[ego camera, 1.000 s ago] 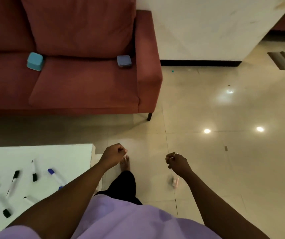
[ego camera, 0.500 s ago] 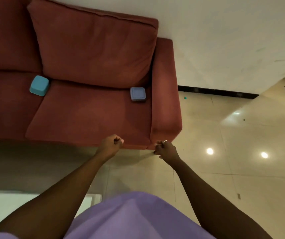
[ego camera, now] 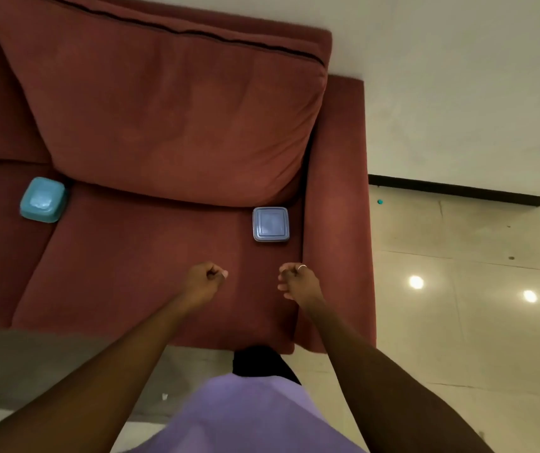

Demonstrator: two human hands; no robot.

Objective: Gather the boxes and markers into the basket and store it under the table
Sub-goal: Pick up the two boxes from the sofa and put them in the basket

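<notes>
Red sofa [ego camera: 131, 256] seat holds a teal box [ego camera: 43, 200] at far left and a grey-blue box [ego camera: 270, 223] by the right armrest; left hand [ego camera: 208, 280] and right hand [ego camera: 298, 280] hover nearer, fingers curled, seemingly holding nothing.

One view, head-worn wide-angle camera, standing close at sofa [ego camera: 170, 132] front, pitched steeply forward and down, seat [ego camera: 137, 266] near and filling left and centre, floor [ego camera: 458, 322] at right, wall [ego camera: 458, 76] far, purple shirt [ego camera: 245, 416] at near edge

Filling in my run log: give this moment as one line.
place: sofa | left hand: curled, empty | right hand: curled, empty | teal box: seat, left | grey-blue box: seat, beside armrest
</notes>
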